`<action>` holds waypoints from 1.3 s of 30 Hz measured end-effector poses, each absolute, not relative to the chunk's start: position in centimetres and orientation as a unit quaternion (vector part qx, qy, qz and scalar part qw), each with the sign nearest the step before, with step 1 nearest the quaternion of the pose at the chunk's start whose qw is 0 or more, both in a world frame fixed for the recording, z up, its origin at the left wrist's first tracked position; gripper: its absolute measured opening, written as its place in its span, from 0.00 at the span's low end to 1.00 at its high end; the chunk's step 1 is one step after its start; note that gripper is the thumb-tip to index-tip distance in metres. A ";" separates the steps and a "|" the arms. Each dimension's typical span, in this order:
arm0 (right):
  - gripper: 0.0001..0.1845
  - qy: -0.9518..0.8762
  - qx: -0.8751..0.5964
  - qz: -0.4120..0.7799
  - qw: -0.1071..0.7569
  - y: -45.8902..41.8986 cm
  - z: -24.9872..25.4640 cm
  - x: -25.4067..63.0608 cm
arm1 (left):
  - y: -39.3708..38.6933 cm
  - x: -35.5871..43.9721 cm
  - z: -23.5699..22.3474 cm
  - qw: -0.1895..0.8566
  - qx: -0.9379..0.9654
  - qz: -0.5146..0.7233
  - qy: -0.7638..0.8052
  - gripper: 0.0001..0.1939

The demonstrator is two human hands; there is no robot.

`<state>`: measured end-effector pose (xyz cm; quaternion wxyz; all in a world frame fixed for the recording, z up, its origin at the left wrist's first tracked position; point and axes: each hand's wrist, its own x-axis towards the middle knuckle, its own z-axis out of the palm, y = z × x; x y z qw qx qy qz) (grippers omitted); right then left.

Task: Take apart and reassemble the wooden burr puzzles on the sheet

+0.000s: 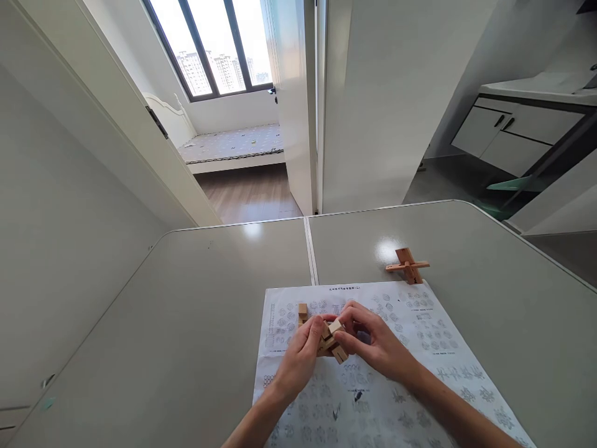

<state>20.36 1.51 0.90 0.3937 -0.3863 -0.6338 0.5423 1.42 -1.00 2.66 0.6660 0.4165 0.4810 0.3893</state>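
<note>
My left hand [301,356] grips a partly joined wooden burr puzzle [339,354] from its left side, thumb on top. From the right, my right hand [368,339] pinches a light block of the same puzzle between thumb and fingers. The puzzle's blocks cross at angles, and fingers cover part of it. Just beyond my left hand, another wooden block [303,309] shows, its lower part hidden. Under both hands lies a large printed sheet [345,386] with rows of small puzzle drawings.
Several flat wooden pieces [407,266], crossed together, rest at the sheet's far right corner. The glossy grey table [209,323] has a seam running away from me. Past its far edge are an open door [291,112], a bed [237,140] and, rightward, a white cabinet [517,127].
</note>
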 end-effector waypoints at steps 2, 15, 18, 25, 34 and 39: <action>0.18 -0.638 -0.387 0.537 0.394 1.5 1.2 20.4 | -1.1 1.5 2.6 0.667 0.425 0.388 0.473 0.31; 0.17 -0.585 -0.347 0.625 0.384 1.5 1.5 21.0 | -1.7 1.7 3.5 0.667 0.515 0.377 0.385 0.27; 0.19 -0.591 -0.350 0.618 0.384 1.5 1.3 21.0 | -1.6 1.6 3.4 0.634 0.552 0.377 0.388 0.27; 0.21 -0.637 -0.362 0.550 0.401 1.4 0.9 20.6 | -1.9 1.0 2.7 0.502 0.648 0.355 0.449 0.23; 0.19 -0.551 -0.343 0.649 0.397 1.6 0.6 20.7 | -1.9 2.6 2.8 0.608 0.513 0.414 0.443 0.24; 0.20 -0.591 -0.352 0.612 0.390 1.5 1.0 21.2 | -2.1 2.6 2.7 0.611 0.506 0.427 0.434 0.20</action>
